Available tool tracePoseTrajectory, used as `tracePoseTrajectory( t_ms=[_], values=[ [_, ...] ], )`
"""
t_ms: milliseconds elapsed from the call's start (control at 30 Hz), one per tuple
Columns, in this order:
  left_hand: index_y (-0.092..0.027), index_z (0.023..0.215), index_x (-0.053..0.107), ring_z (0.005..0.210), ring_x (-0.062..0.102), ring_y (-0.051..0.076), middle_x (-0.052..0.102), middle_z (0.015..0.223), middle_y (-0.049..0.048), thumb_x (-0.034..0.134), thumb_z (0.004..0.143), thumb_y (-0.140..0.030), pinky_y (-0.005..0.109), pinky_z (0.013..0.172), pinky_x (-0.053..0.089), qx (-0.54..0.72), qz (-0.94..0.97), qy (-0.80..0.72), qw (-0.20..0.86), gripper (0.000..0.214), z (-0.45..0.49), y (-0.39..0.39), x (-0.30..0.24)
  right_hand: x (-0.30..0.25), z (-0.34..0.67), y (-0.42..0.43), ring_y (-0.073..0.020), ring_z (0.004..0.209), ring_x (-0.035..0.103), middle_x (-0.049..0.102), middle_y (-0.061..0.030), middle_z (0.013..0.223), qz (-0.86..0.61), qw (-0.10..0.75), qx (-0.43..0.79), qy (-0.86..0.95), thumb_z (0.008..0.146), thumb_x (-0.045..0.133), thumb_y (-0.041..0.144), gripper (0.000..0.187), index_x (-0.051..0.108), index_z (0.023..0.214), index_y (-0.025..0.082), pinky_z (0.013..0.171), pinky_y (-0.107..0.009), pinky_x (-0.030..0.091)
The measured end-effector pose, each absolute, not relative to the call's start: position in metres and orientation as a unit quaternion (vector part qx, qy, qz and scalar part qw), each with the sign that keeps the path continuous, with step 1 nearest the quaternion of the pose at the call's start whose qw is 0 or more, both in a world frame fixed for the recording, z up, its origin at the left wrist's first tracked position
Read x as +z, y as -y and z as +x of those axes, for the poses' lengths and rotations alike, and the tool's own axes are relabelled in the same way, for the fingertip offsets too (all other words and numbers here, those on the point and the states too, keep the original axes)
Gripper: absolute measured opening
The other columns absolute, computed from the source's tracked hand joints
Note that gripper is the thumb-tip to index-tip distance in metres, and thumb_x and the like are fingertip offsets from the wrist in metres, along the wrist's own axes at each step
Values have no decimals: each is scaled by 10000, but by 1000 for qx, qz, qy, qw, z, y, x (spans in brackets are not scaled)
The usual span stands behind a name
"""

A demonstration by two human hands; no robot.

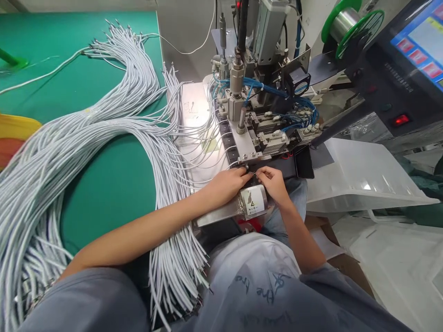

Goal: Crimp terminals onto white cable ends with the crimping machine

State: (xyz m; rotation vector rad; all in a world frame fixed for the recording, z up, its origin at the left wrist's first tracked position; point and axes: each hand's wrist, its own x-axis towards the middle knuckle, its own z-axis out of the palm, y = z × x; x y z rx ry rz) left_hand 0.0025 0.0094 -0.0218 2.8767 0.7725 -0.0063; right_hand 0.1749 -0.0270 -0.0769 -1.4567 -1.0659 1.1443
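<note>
My left hand [228, 185] reaches to the front end of the machine's fixture, its thumb and fingers closed together there. Facing it, my right hand [273, 180] makes a pinch, and the two sets of fingertips nearly meet. Whatever small piece lies between them is too tiny and covered to name. Just beyond is the bench machine [244, 143], with metal cylinders and blue air tubes. Several white cables [204, 159] run from the left into its dark slotted fixture. Below my fingers sits a small clear pack with a white label [254, 202].
Big bundles of white cables [114, 127] spread over the green mat [104, 189] and hang off its edge beside me. A black phone [304, 162] lies right of the machine. Translucent plastic bins [367, 175], a wire spool [347, 23] and a control screen [420, 44] stand at right.
</note>
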Motion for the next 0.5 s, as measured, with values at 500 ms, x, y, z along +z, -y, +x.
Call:
tracePoseTrajectory(
  t_ms=[500],
  values=[
    [-140, 1190, 535, 844, 587, 188, 557, 957, 108, 422, 878, -132, 280, 662, 467, -10, 967, -248, 59, 332, 2, -14, -26, -76, 177, 24, -91, 484, 403, 458, 43, 512, -594, 450, 505, 436, 674, 565, 322, 156, 527, 615, 182, 465, -232, 316]
  ],
)
